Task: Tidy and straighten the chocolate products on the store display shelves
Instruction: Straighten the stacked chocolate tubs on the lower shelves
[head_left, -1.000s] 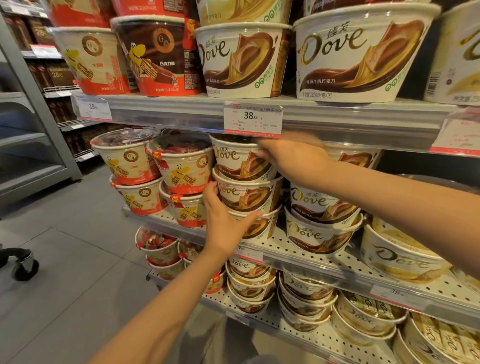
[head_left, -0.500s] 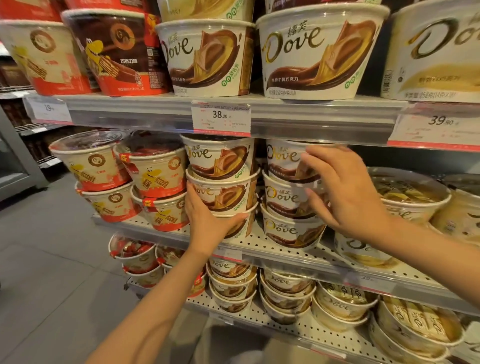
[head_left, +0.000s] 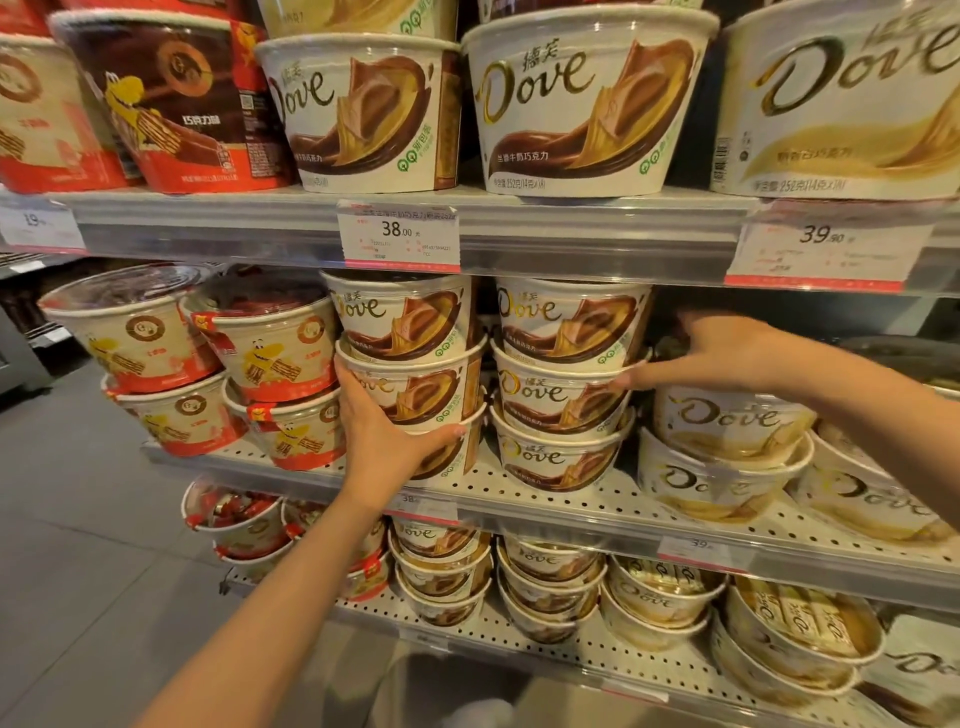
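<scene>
Middle shelf packed tight, little clearance anywhere.
Two Dove tub stacks (head_left: 410, 374) and (head_left: 566, 384) stand three high, tops almost under the upper shelf rail (head_left: 571, 244); no room to reach over them. Narrow dark gap (head_left: 485, 338) between the two stacks. Left hand (head_left: 384, 431) fills the slot between left stack and red wafer tubs (head_left: 280, 364), which sit just beside. Right hand (head_left: 722, 353) occupies the open pocket right of the second stack, above the lower white Dove tubs (head_left: 727, 431). Perforated shelf front (head_left: 623, 499) bare ahead of the stacks. Floor aisle (head_left: 78, 545) left is open.
</scene>
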